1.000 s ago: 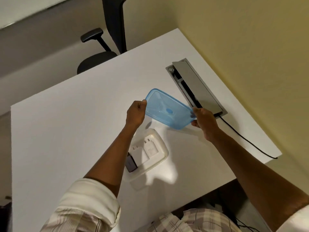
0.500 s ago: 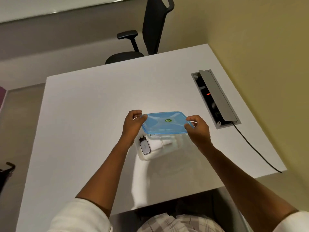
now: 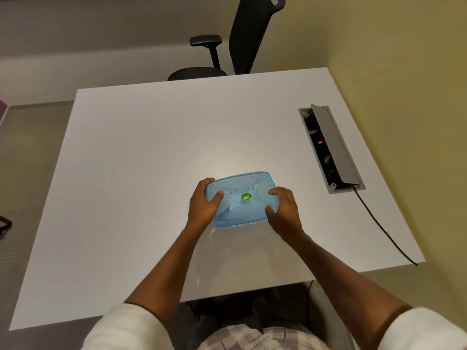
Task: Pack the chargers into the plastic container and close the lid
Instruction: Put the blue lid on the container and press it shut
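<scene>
Both hands clasp a blue lid (image 3: 241,198) on a white table (image 3: 151,160); left hand (image 3: 202,205) and right hand (image 3: 284,210) press thumbs on top, fingers curled under its ends; anything beneath is hidden.

Both forearms reach forward, sleeves pushed up above the elbows. The left hand (image 3: 202,203) clasps the left end of the lid (image 3: 240,198), thumb on top. The right hand (image 3: 284,207) clasps its right end, thumb likewise pressing.

Office, white desk (image 3: 151,173), swivel chair (image 3: 237,46), desk pwr box (image 3: 331,147)
</scene>
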The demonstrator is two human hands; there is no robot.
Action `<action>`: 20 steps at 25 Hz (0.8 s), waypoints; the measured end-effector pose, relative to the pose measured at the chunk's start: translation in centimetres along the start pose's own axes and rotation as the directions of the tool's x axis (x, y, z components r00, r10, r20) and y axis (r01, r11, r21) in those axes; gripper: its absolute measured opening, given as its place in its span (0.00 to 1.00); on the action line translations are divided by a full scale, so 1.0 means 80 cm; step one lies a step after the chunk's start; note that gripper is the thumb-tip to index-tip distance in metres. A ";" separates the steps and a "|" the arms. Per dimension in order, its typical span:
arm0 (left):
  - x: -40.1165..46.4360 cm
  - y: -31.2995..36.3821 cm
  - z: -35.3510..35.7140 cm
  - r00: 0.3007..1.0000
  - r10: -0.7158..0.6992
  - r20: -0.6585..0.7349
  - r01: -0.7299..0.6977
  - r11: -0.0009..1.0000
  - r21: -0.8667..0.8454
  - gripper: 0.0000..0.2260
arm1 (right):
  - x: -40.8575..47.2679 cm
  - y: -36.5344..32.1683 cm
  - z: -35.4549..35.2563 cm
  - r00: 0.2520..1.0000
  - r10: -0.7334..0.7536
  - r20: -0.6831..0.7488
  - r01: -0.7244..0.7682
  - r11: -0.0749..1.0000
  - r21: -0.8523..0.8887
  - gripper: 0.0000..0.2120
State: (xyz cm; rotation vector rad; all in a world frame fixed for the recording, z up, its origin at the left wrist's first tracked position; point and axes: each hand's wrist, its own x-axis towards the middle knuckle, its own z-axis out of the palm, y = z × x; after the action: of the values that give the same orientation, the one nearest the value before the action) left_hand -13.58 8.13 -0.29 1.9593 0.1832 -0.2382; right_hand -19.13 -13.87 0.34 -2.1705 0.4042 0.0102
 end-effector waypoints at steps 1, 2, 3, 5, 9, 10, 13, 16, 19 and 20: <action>-0.001 -0.002 0.001 1.000 0.010 -0.021 -0.010 1.000 0.004 0.18 | 0.000 0.000 0.003 1.000 0.001 0.010 -0.001 1.000 -0.012 0.21; -0.003 -0.006 0.003 0.999 0.019 -0.036 -0.019 1.000 0.000 0.18 | 0.001 0.001 0.005 1.000 -0.002 0.018 0.003 1.000 -0.025 0.21; -0.005 -0.009 0.005 0.999 0.023 -0.041 -0.024 1.000 -0.004 0.18 | 0.001 0.002 0.008 1.000 -0.009 0.023 0.010 0.999 -0.040 0.22; -0.006 -0.013 0.009 0.998 0.040 -0.049 -0.039 0.999 0.005 0.18 | 0.004 0.003 0.010 0.999 -0.023 0.023 0.025 0.998 -0.066 0.22; -0.001 -0.012 0.014 0.997 0.046 -0.060 -0.044 0.999 0.029 0.21 | 0.012 0.001 0.013 0.999 -0.032 0.019 0.033 0.995 -0.094 0.22; 0.003 -0.015 0.016 0.997 0.043 -0.059 -0.040 0.998 0.045 0.22 | 0.014 0.002 0.014 0.999 -0.048 0.015 0.050 0.993 -0.110 0.23; 0.012 -0.022 0.020 1.000 0.001 -0.031 0.003 0.991 0.132 0.24 | 0.018 0.007 0.017 0.992 -0.126 0.002 0.124 0.975 -0.185 0.23; 0.012 -0.025 0.026 1.000 -0.015 -0.006 0.016 0.979 0.203 0.28 | 0.021 0.015 0.022 0.986 -0.165 -0.012 0.157 0.957 -0.244 0.23; 0.005 -0.032 0.038 0.998 0.059 -0.002 -0.055 0.932 0.358 0.34 | 0.026 0.018 0.023 0.990 -0.138 0.005 0.134 0.955 -0.264 0.22; 0.005 -0.033 0.043 0.994 0.113 0.002 -0.102 0.885 0.454 0.34 | 0.027 0.017 0.023 0.992 -0.124 0.016 0.124 0.954 -0.272 0.21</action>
State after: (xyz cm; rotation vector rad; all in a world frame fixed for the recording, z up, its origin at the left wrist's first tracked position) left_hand -14.13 5.98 -4.02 2.4319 0.0322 -0.1956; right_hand -17.20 -13.79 -2.15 -2.4655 0.2789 -0.0064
